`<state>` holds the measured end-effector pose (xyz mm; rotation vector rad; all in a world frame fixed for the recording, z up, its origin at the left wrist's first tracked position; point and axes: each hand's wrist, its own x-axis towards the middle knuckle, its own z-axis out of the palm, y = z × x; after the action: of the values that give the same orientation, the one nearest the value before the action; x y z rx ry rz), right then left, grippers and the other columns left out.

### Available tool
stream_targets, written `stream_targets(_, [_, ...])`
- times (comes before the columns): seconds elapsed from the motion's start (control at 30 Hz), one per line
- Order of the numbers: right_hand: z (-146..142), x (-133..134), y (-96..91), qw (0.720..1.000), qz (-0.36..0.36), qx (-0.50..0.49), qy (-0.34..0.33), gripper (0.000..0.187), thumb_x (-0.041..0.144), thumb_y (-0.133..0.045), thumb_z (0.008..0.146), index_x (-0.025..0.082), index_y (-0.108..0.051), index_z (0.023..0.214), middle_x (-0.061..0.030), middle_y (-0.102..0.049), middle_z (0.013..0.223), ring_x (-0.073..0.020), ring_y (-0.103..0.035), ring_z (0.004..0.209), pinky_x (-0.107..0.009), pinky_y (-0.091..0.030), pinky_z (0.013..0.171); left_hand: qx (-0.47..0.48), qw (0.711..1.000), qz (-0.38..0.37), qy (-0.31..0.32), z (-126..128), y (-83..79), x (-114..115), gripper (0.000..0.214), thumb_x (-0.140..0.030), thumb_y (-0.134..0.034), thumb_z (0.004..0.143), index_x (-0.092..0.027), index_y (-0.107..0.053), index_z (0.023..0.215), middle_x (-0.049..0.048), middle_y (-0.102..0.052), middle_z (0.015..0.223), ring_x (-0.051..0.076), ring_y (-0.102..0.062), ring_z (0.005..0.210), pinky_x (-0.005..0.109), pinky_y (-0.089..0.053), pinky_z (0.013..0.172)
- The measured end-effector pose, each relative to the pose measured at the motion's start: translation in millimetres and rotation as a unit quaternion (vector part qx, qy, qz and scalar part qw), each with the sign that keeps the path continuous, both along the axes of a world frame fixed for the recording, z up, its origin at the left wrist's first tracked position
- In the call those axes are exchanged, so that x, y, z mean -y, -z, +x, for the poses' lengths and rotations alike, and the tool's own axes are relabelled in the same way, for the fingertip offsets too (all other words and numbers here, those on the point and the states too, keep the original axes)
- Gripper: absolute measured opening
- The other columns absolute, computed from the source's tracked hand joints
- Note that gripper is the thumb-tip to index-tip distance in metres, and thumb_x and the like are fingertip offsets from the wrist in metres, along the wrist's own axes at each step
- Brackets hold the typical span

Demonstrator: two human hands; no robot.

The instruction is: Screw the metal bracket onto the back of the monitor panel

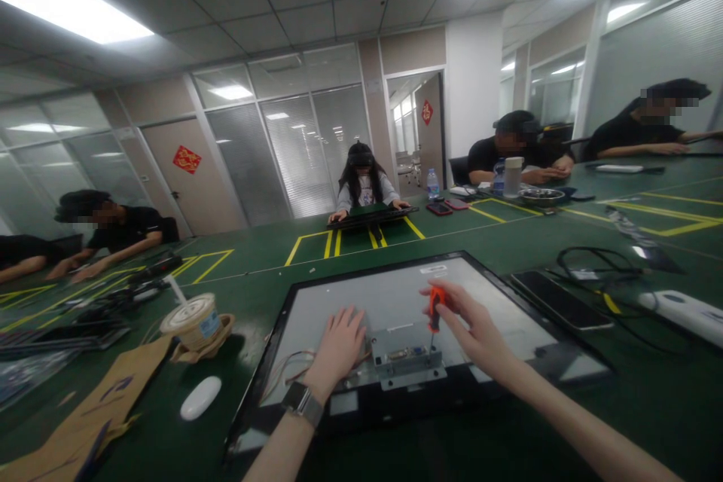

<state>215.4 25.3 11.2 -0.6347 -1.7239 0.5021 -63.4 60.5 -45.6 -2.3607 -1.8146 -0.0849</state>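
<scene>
A flat display panel (395, 271) with a black frame and grey back lies on the green table in front of me. A metal bracket (389, 340) with connector ports sits near its front edge. My right hand (471, 324) is closed around the orange handle of a screwdriver (434, 305), whose shaft points down at the bracket's right side. My left hand (339, 343) lies flat on the panel, just left of the bracket, fingers stretched out. Thin wires (291, 365) run beside and partly under my left wrist.
Left of the panel are a drink cup (190, 320) in a cardboard holder, a white mouse (201, 398) and a brown paper bag (107, 407). To the right lie a black phone (559, 300), a black cable (599, 260) and a white device (686, 314). Several people sit around the table.
</scene>
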Motion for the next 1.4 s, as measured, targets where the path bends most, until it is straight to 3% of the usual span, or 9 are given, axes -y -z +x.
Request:
stream_targets(0.33, [2.7,-2.5,-3.6,0.996,0.065,0.007,0.060,0.028,0.022,-0.059,0.092,0.025,-0.067,0.118,-0.0079,-0.069,0.107,-0.0201,-0.070,0.091,-0.030,-0.062,0.075,0.008,1.000,-0.006,-0.002,-0.4,-0.4,-0.8,0.046,-0.026,-0.030,0.102,-0.020,-0.046,0.145,0.0105,-0.043,0.153,0.028,-0.039,0.141,0.050,-0.033,0.114])
stream_targets(0.5, [1.8,-2.6,-4.4,0.995,0.074,0.007,0.063,0.034,0.019,-0.058,0.092,0.025,-0.065,0.124,-0.0062,-0.070,0.099,-0.0177,-0.070,0.081,-0.028,-0.062,0.071,0.001,1.000,0.001,0.004,-1.1,0.7,-1.0,0.046,-0.025,-0.030,0.101,-0.021,-0.045,0.145,0.0104,-0.044,0.152,0.028,-0.040,0.140,0.050,-0.034,0.114])
stream_targets(0.7, [1.5,-1.1,-6.5,0.994,0.088,0.000,0.071,0.028,0.020,-0.061,0.091,0.025,-0.067,0.118,-0.0047,-0.070,0.093,-0.0162,-0.069,0.074,-0.027,-0.061,0.068,-0.010,1.000,0.007,0.005,-1.7,3.0,-2.1,0.046,-0.024,-0.031,0.101,-0.021,-0.045,0.145,0.0114,-0.044,0.152,0.028,-0.040,0.140,0.051,-0.035,0.113])
stream_targets(1.4, [2.6,-1.8,-2.7,0.993,0.077,0.023,0.086,0.026,0.027,-0.061,0.090,0.023,-0.065,0.115,-0.0062,-0.071,0.092,-0.0185,-0.069,0.072,-0.031,-0.060,0.067,-0.018,1.000,-0.003,0.008,-0.3,-1.0,0.5,0.046,-0.022,-0.031,0.101,-0.021,-0.045,0.145,0.0123,-0.042,0.153,0.028,-0.039,0.141,0.051,-0.034,0.113])
